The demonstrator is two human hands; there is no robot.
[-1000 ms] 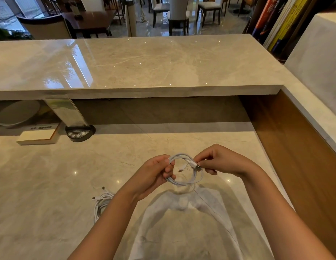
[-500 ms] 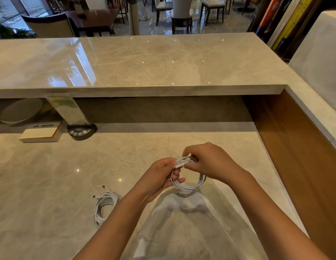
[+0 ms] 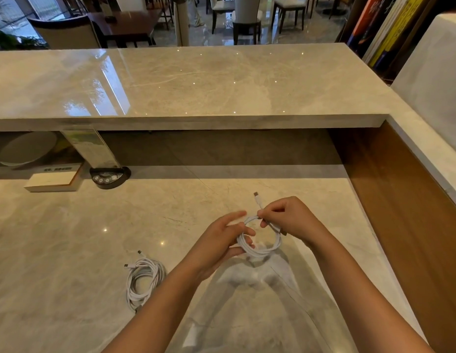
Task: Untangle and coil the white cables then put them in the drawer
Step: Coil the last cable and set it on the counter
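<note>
White cable coil (image 3: 260, 240) hangs above the marble desk (image 3: 69, 238), held between both hands. The left hand (image 3: 221, 240) has its middle fingers curled through the loop, forefinger straight. The right hand (image 3: 288, 220) pinches the strand near the plug (image 3: 256, 194), which sticks up beyond it. Left of that coil, a second white cable bundle (image 3: 142, 281) lies on the desk.

A coiled cable (image 3: 260, 240) is between both hands, above the counter (image 3: 69, 238); another coil (image 3: 142, 281) lies left.
</note>
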